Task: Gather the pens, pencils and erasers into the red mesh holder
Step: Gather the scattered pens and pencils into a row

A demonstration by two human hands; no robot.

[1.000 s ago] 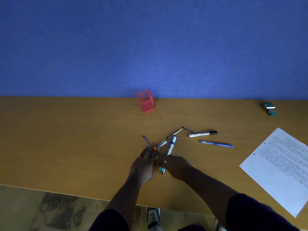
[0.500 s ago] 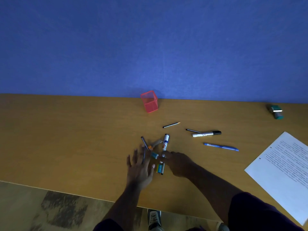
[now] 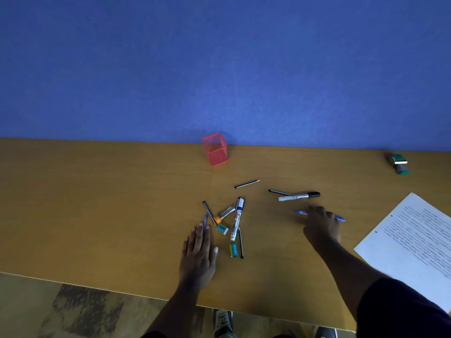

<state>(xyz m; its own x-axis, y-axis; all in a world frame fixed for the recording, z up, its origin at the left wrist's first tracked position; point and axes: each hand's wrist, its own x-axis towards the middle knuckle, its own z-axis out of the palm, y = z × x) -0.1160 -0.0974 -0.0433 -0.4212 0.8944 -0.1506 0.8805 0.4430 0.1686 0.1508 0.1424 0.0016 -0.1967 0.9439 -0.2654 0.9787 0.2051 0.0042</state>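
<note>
while left hand [image 3: 198,254] lies flat, fingers spread, on desk [image 3: 97,203], right hand [image 3: 321,224] fingers over blue pen [image 3: 300,212], grip unclear

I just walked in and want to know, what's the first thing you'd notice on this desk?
The red mesh holder stands out first, upright at the back of the wooden desk against the blue wall, with nothing visible in it. In front of it lies a messy scatter of pens, pencils and erasers, with the left hand resting flat beside it. Off to the right, the right hand is on a blue pen, near a printed sheet of paper.
</note>
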